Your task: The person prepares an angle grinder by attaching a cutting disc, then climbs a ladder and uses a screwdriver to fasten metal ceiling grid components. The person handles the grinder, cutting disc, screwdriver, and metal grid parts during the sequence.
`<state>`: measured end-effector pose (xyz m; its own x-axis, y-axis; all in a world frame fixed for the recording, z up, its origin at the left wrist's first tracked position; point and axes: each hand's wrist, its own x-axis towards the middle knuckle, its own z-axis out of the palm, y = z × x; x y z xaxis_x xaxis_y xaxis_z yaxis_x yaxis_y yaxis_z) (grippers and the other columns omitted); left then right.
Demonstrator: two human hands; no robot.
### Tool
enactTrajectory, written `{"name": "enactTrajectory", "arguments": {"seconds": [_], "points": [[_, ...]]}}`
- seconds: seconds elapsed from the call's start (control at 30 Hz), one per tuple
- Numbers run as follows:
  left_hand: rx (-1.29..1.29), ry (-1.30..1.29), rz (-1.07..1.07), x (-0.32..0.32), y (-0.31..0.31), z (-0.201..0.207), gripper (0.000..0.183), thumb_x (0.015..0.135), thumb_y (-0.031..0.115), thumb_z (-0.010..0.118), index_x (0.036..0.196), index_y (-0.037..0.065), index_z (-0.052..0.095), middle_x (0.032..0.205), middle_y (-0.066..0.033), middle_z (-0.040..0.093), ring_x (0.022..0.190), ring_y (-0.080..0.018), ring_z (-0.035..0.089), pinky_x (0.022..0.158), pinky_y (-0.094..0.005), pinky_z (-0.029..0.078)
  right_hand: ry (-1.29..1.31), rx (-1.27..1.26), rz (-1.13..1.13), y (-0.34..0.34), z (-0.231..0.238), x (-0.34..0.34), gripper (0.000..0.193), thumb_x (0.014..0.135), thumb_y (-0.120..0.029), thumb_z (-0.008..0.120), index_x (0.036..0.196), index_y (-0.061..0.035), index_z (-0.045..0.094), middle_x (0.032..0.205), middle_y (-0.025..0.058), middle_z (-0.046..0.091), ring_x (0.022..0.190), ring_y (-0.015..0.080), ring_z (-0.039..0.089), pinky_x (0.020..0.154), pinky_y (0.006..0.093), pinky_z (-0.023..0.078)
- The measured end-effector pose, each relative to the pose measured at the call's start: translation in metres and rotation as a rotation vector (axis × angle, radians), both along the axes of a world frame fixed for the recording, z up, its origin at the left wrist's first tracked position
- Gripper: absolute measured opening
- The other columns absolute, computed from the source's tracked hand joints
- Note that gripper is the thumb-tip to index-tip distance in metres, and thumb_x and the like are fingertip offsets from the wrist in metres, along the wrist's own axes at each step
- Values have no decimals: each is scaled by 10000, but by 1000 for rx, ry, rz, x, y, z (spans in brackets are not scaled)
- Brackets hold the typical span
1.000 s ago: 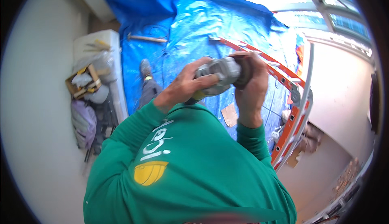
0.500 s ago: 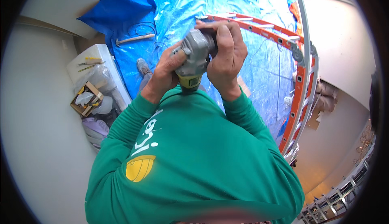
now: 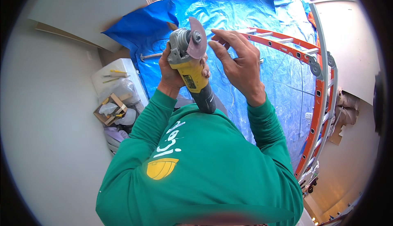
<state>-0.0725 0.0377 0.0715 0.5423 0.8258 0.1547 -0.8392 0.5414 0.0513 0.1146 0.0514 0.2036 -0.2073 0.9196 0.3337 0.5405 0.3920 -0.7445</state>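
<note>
Angle grinder (image 3: 190, 72), yellow-and-grey, before green sweatshirt (image 3: 221, 156); left hand (image 3: 167, 74) wrapped round its body. Right hand (image 3: 242, 64) released, half-curled, just beside disc (image 3: 196, 49). Blue tarp (image 3: 270, 91) below, spreading rightward to orange ladder (image 3: 315, 109); rumpled left corner beside pale wall (image 3: 94, 17).

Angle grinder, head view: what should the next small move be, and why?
Probably bring the right hand to the nut at the centre of the disc and check by touch that it is snug. The disc shows no spin blur, the left hand grips the yellow angle grinder, and the right hand is open, just off the disc. Whether the nut is tight cannot be seen.
</note>
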Motion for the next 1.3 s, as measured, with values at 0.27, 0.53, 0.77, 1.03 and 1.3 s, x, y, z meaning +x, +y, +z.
{"name": "enactTrajectory", "arguments": {"seconds": [0.27, 0.53, 0.77, 1.03, 1.3], "points": [[-135, 5, 12, 5, -6, -15, 899, 1043, 829, 382, 1539, 107, 589, 1167, -234, 725, 891, -440, 768, 829, -621, 610, -89, -45, 148, 19, -3, -20, 253, 986, -116, 805, 1225, -39, 778, 1143, 134, 748, 949, 290, 740, 828, 402, 609], [-74, -10, 19, 5, -8, -32, 923, 1031, 852, 371, 1520, 99, 587, 1157, -239, 735, 896, -438, 760, 836, -631, 596, -136, -173, 112, 15, 4, -23, 340, 993, -133, 795, 1312, -34, 737, 1126, 138, 729, 935, 274, 724, 835, 410, 594], [-87, -23, 30, 3, -10, -31, 914, 1014, 836, 437, 1503, 84, 609, 1127, -217, 712, 868, -434, 749, 840, -623, 589, -96, 30, 199, 21, 10, -26, 320, 976, -145, 805, 1270, -30, 759, 1130, 132, 734, 949, 275, 736, 849, 416, 593], [-42, -44, 25, 4, -12, -28, 860, 1031, 807, 439, 1499, 109, 620, 1135, -224, 712, 898, -462, 759, 852, -631, 598, -126, -147, 220, 23, 18, -30, 350, 985, -253, 836, 1184, 29, 776, 1124, 141, 746, 911, 240, 744, 804, 393, 591], [-57, -58, 10, 4, -18, -28, 834, 1041, 785, 461, 1508, 112, 618, 1149, -224, 714, 904, -456, 764, 856, -630, 604, -213, -282, 167, 19, 21, -25, 316, 997, -260, 825, 1180, -6, 789, 1037, 130, 778, 887, 218, 751, 774, 364, 590]]}}
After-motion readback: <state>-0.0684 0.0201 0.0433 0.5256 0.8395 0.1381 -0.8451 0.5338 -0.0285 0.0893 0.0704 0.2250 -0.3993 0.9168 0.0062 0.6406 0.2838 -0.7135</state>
